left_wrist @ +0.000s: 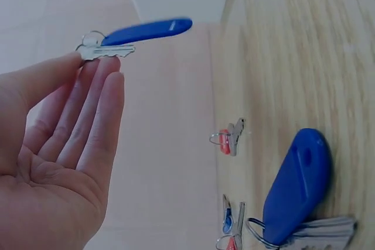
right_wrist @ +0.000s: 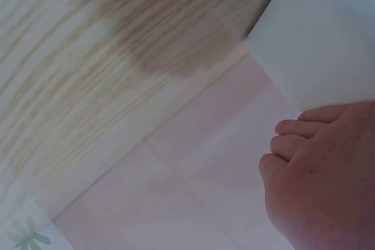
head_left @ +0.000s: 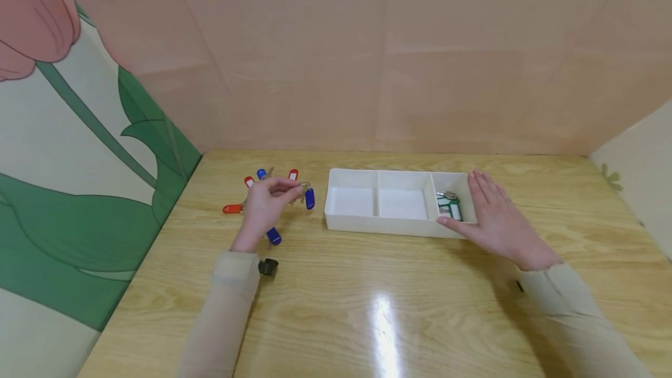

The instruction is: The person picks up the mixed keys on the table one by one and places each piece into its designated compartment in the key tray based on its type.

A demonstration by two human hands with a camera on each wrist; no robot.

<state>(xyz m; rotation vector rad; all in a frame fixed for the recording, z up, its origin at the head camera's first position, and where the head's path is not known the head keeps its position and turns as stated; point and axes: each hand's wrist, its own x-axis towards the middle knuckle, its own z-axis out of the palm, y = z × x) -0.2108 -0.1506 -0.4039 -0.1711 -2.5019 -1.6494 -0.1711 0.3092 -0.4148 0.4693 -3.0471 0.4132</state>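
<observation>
My left hand [head_left: 264,206] pinches a silver key [left_wrist: 106,52] between thumb and fingertips. A blue key tag [head_left: 310,199] hangs from its ring, left of the white three-section box [head_left: 378,225]. Below and around that hand lie other keys with tags: a blue tag [head_left: 273,235], another blue tag [head_left: 261,174], a red tag [head_left: 293,174] and an orange-red tag [head_left: 233,209]. My right hand [head_left: 501,223] rests on the box's right end, fingers straight along the side and thumb at the front rim. Keys with green-edged tags [head_left: 449,207] lie in the right section.
The box stands on a wooden table [head_left: 325,296] near its back edge. A pink wall covering [head_left: 378,74] rises behind. A small black object [head_left: 268,267] shows beside the left sleeve. A wall with painted leaves [head_left: 68,226] borders the left side.
</observation>
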